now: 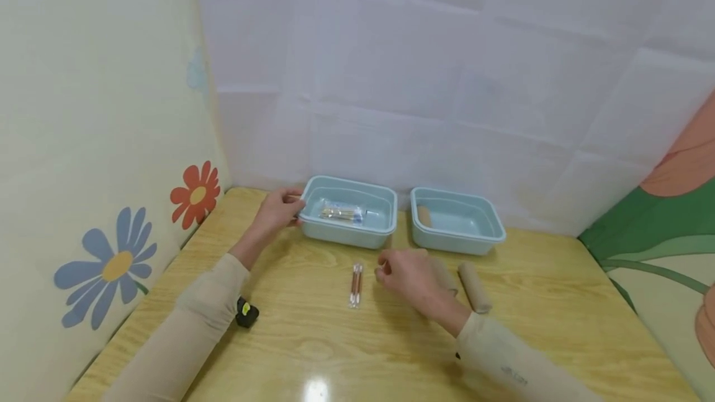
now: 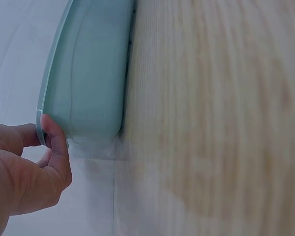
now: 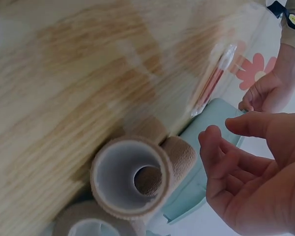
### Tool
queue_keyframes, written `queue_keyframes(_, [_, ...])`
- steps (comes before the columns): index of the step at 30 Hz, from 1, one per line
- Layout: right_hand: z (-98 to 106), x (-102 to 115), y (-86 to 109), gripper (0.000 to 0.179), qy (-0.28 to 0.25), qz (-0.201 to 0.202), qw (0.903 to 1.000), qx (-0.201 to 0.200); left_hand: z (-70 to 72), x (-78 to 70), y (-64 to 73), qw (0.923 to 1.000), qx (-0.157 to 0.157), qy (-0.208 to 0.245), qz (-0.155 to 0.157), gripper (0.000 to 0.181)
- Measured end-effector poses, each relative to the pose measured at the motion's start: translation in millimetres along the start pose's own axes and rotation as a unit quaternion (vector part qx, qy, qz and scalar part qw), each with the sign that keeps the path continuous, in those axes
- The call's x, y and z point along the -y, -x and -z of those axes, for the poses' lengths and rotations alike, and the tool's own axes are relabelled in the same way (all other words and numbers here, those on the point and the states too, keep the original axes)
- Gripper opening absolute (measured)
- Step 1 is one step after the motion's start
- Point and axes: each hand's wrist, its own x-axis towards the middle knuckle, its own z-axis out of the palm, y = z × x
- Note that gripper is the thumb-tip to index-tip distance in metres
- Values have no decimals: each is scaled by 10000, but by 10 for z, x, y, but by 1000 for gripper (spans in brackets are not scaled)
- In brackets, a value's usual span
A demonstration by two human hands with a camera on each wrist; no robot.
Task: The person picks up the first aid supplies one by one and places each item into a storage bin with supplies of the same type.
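Note:
My left hand (image 1: 274,211) grips the left end of a light-blue plastic bin (image 1: 346,234). In the left wrist view the thumb and fingers of this hand (image 2: 37,172) pinch the bin's rim. A clear packet of thin sticks (image 1: 341,213) lies inside. My right hand (image 1: 412,279) hovers over the table with loosely bent fingers and nothing between them; thumb and fingertips stand apart in the right wrist view. Left of it lies a clear sleeve with two reddish-brown swabs (image 1: 355,286). Beside and partly behind it are several tan rolls (image 1: 475,288), some with hollow cores (image 3: 130,216).
A second light-blue bin (image 1: 455,242) stands to the right, with a tan roll (image 1: 424,216) at its left end. Behind both bins hangs a white cloth (image 1: 391,79). Flower-printed cloth (image 1: 117,265) bounds the wooden table (image 1: 301,346) on the left and right.

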Motion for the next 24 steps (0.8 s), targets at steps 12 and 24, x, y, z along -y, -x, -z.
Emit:
queue_keyframes(12, [-135, 171, -66, 31, -224, 396, 9987, 234, -5, -61, 12, 10000, -26, 36, 54, 44])
queue_keyframes(24, [-258, 258, -130, 52, -397, 424, 9974, 421, 1, -7, 0, 9999, -21, 138, 81, 45])
